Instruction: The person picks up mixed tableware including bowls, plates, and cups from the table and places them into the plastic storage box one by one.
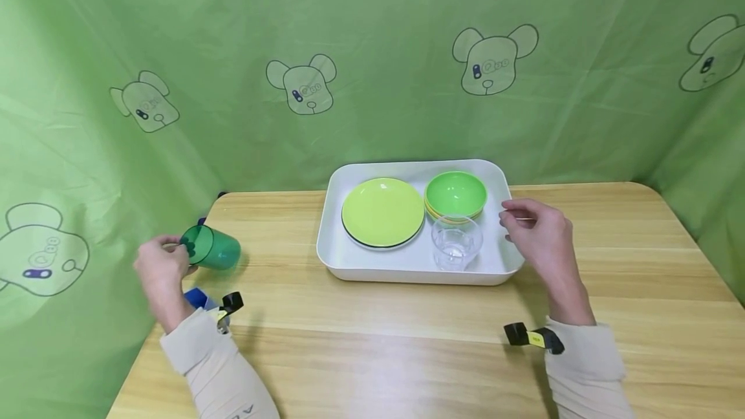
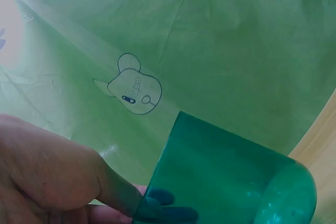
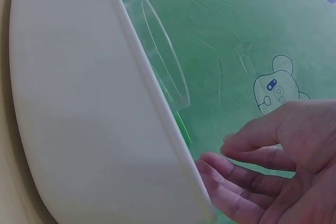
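Note:
In the head view my left hand (image 1: 163,267) pinches the rim of a translucent green cup (image 1: 221,251), which lies tipped sideways near the table's left edge with its mouth toward the hand. Through the cup wall (image 2: 220,166) in the left wrist view, fingertips show inside it. My right hand (image 1: 538,231) is at the right rim of a white tray (image 1: 407,275), its fingers loosely bent and holding nothing. Inside the tray are a lime-green plate (image 1: 383,212) on top of a darker-edged one, stacked bowls (image 1: 456,194) with a green one uppermost, and a clear cup (image 1: 456,247).
The wooden table (image 1: 372,341) reaches back to a green curtain (image 1: 384,128) printed with bear heads, which also hangs at both sides. A blue object (image 1: 198,297) is partly hidden behind my left wrist.

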The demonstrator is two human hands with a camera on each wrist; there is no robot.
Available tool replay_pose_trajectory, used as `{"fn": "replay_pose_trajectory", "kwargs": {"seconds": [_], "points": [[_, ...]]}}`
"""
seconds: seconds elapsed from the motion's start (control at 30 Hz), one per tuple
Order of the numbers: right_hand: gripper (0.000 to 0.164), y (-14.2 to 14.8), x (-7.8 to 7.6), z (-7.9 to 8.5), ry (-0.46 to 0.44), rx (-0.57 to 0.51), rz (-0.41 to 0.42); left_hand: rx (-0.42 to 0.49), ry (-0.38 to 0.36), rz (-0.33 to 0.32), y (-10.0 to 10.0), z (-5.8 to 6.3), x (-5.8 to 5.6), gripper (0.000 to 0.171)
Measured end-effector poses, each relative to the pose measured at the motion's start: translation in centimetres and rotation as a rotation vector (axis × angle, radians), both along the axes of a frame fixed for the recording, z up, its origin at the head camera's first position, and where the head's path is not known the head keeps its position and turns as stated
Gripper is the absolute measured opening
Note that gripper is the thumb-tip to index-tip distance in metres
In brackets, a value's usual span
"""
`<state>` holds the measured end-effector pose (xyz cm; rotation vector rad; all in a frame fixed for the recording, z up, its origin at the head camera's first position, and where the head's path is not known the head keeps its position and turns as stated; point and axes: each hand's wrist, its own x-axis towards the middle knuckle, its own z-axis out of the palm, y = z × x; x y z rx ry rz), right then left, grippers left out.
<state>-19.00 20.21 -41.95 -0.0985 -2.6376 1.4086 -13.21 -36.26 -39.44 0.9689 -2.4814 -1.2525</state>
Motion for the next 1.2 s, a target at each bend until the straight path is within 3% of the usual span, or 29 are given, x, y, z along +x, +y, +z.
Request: {"fn": "replay_pose_trajectory", "kwargs": {"seconds": [0.33, 0.67, 1.2], "points": [[0.033, 0.2, 0.0, 0.2, 0.013, 0.023, -0.007, 0.058, 0.052, -0.023, 1.3, 0.5, -0.8, 0.047], [0.032, 0.8, 0.0, -0.1, 0.092, 0.094, -0.033, 0.126, 0.156, -0.115, 3.5, 1.5, -1.6, 0.046], [0.034, 1.3, -0.1, -0.4, 0.063, 0.112, -0.043, 0.224, 0.194, -0.216, 5.7, 2.4, -2.3, 0.05]]}}
